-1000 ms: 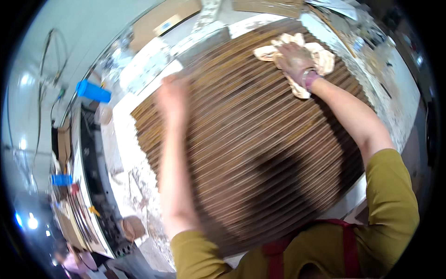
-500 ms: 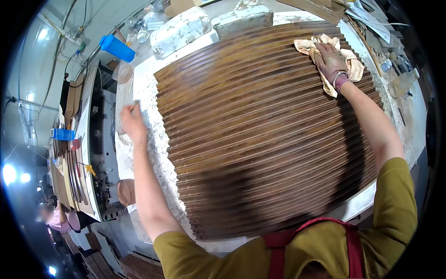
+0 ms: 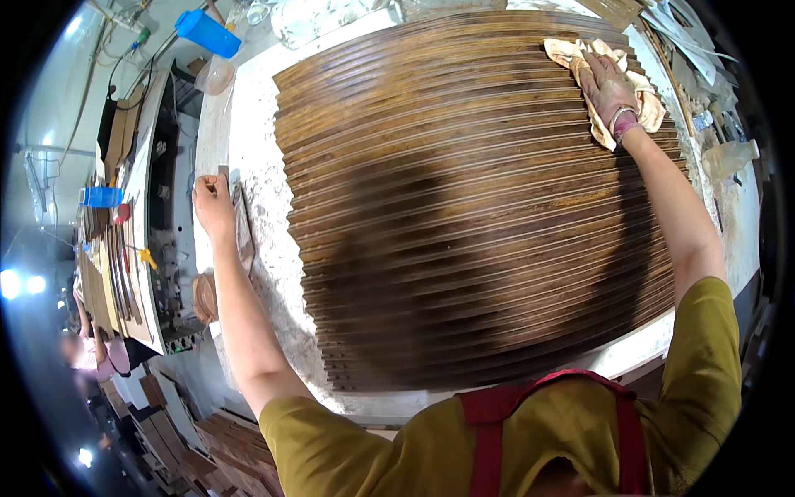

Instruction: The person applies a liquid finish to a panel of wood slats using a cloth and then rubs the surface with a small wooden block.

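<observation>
A wide brown ribbed panel [image 3: 497, 166], made of long wooden strips laid side by side, covers most of the white table. My right hand [image 3: 611, 89], in a stained, thin glove, presses a crumpled cream cloth [image 3: 651, 103] onto the panel near its far right corner. The fingers lie close together over the cloth. Off the panel's left side, above the table edge, my left hand [image 3: 214, 207] is bare and closed. Its fingertips pinch a small flat grey-brown piece [image 3: 223, 171], whose kind I cannot make out.
A greyish rag [image 3: 242, 228] lies beside my left forearm. Beyond the panel's left corner are a blue bottle [image 3: 207, 33] and a clear plastic cup [image 3: 215, 76]. A cloudy bottle [image 3: 729, 158] lies at the right. Another person [image 3: 91, 352] is far left.
My left hand has moved left, farther from the panel, still closed. The right hand stays on the cloth near the same corner. The whole view has shifted, and the panel sits higher in it.
</observation>
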Action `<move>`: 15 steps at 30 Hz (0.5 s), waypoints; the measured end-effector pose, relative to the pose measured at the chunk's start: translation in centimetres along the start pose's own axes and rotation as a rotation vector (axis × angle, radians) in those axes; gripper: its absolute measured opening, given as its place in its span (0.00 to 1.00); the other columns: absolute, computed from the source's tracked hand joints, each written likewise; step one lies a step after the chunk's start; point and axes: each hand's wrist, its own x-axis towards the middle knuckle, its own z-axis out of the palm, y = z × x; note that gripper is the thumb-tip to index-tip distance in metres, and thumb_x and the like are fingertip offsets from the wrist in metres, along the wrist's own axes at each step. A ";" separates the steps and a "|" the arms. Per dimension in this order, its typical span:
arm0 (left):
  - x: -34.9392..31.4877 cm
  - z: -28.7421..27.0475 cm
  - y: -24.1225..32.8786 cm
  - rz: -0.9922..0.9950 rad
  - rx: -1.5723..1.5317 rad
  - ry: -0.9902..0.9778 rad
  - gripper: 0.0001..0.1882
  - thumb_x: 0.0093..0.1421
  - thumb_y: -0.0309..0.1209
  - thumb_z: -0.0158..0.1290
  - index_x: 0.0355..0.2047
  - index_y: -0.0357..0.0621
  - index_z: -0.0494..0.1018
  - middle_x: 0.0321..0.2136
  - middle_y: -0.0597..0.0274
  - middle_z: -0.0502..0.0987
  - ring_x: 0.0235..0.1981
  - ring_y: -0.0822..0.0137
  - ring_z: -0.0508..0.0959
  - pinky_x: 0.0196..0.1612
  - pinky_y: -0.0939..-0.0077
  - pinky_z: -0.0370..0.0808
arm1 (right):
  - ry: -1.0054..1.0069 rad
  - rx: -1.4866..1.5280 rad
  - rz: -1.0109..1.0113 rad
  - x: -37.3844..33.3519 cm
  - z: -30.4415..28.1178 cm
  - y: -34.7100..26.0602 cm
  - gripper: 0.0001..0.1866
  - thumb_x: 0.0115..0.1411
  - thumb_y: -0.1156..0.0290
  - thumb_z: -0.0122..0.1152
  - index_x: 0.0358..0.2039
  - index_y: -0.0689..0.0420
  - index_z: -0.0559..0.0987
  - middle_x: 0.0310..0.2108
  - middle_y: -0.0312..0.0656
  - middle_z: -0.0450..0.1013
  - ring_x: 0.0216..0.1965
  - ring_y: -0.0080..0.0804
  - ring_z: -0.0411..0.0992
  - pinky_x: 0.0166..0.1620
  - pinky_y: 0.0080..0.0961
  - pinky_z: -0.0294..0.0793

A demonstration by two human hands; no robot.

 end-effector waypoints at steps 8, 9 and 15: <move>-7.0 -0.9 -3.6 -0.068 0.302 -0.083 0.14 0.62 0.36 0.54 0.42 0.40 0.70 0.40 0.46 0.72 0.42 0.45 0.74 0.45 0.53 0.71 | 0.030 0.010 -0.055 0.4 0.8 0.3 0.25 0.67 0.53 0.45 0.60 0.51 0.68 0.60 0.46 0.66 0.63 0.45 0.60 0.63 0.41 0.61; -7.7 -1.7 -3.7 -0.031 0.355 -0.106 0.19 0.63 0.36 0.54 0.50 0.40 0.68 0.47 0.43 0.71 0.48 0.44 0.72 0.49 0.53 0.70 | 0.041 0.040 -0.091 0.6 1.0 0.3 0.25 0.68 0.54 0.46 0.60 0.52 0.69 0.59 0.46 0.67 0.62 0.45 0.61 0.62 0.40 0.62; -14.7 -9.9 5.9 0.006 -0.121 -0.153 0.24 0.64 0.32 0.55 0.58 0.40 0.65 0.54 0.46 0.69 0.52 0.52 0.72 0.51 0.62 0.70 | 0.028 0.108 -0.076 1.0 0.5 1.0 0.22 0.66 0.53 0.43 0.54 0.51 0.73 0.56 0.48 0.69 0.56 0.49 0.67 0.57 0.40 0.67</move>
